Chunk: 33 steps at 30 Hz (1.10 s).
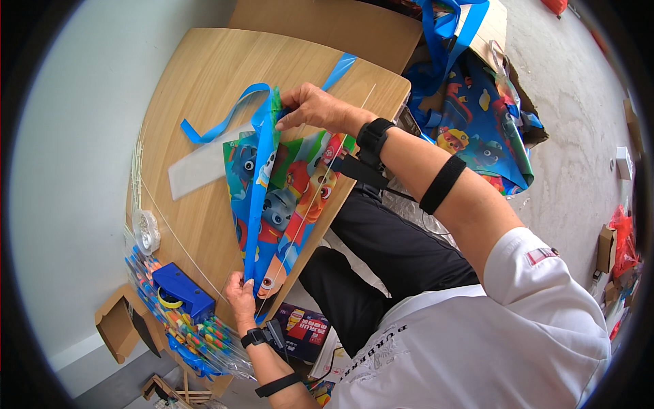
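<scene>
A cartoon-print sheet (278,208), folded to a long tapering shape, lies over the edge of the wooden table. A blue ribbon (257,198) runs along its length, and a loose end curls onto the table by the upper end. My right hand (312,109) pinches the sheet's upper end, where a green edge shows beside the ribbon. Down at the narrow end, my left hand (240,294) has thumb and fingers closed on the sheet and ribbon. A thin pale rod (304,219) crosses over the print. Beside the sheet rests a whitish translucent strip (201,167).
A blue tape dispenser (182,293), a white roll (146,232) and several plastic-wrapped colourful packs (211,335) sit at the table's lower left. An open cardboard box (122,320) stands beyond them. More printed sheeting (480,133) hangs from a box at the upper right.
</scene>
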Each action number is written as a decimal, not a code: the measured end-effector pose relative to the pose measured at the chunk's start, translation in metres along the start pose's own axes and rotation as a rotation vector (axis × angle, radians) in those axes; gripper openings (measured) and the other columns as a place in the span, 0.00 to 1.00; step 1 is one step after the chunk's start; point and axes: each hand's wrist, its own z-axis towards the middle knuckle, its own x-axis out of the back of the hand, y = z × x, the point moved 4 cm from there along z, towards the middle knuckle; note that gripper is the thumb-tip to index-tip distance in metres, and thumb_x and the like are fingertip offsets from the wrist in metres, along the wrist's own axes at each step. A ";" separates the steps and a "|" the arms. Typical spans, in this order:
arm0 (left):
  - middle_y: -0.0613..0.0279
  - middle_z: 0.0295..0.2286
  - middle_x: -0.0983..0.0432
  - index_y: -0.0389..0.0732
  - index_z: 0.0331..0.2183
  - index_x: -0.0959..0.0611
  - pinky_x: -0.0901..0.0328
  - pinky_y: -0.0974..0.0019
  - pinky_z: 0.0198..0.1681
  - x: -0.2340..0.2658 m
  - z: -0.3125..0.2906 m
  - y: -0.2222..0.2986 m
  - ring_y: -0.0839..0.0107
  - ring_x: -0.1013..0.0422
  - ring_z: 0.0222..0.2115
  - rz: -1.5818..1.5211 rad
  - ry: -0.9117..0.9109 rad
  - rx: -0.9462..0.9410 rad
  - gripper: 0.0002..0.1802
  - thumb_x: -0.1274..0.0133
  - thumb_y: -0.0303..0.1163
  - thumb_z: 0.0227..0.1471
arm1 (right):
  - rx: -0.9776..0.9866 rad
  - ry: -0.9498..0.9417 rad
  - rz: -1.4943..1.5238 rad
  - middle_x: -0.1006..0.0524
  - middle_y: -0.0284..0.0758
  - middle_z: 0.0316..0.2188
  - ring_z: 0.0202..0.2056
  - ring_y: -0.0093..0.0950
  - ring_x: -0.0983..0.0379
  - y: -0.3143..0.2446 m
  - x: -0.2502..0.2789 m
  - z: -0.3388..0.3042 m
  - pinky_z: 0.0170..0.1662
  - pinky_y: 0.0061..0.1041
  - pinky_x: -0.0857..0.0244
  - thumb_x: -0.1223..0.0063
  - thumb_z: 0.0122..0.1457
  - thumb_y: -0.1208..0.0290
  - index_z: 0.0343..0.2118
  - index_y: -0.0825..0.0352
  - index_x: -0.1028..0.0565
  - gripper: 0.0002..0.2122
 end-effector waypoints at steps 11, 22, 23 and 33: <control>0.67 0.20 0.36 0.34 0.26 0.28 0.40 0.70 0.27 -0.002 -0.001 0.005 0.77 0.40 0.22 -0.005 0.066 -0.097 0.09 0.47 0.15 0.40 | 0.086 0.114 -0.242 0.24 0.31 0.27 0.32 0.21 0.29 -0.001 0.005 0.001 0.37 0.23 0.34 0.40 0.46 0.80 0.35 0.72 0.23 0.11; 0.62 0.21 0.34 0.35 0.29 0.26 0.39 0.68 0.27 -0.005 -0.003 0.003 0.72 0.37 0.21 0.053 0.049 -0.085 0.10 0.46 0.15 0.42 | 0.130 0.392 -0.399 0.23 0.35 0.24 0.26 0.23 0.27 -0.019 -0.005 -0.041 0.31 0.25 0.32 0.45 0.49 0.79 0.45 0.70 0.27 0.18; 0.62 0.21 0.34 0.35 0.29 0.26 0.39 0.68 0.27 -0.005 -0.003 0.001 0.72 0.37 0.21 0.054 0.048 -0.084 0.10 0.46 0.15 0.42 | 0.183 0.301 -0.463 0.23 0.36 0.25 0.26 0.25 0.25 -0.021 -0.017 -0.045 0.32 0.26 0.31 0.45 0.49 0.79 0.46 0.69 0.27 0.18; 0.64 0.21 0.36 0.35 0.28 0.26 0.40 0.69 0.28 -0.008 -0.009 0.009 0.74 0.38 0.22 0.049 0.118 -0.116 0.10 0.46 0.14 0.41 | -0.016 0.246 -0.315 0.22 0.45 0.36 0.39 0.31 0.23 -0.003 -0.041 -0.052 0.46 0.28 0.29 0.47 0.49 0.80 0.50 0.69 0.30 0.22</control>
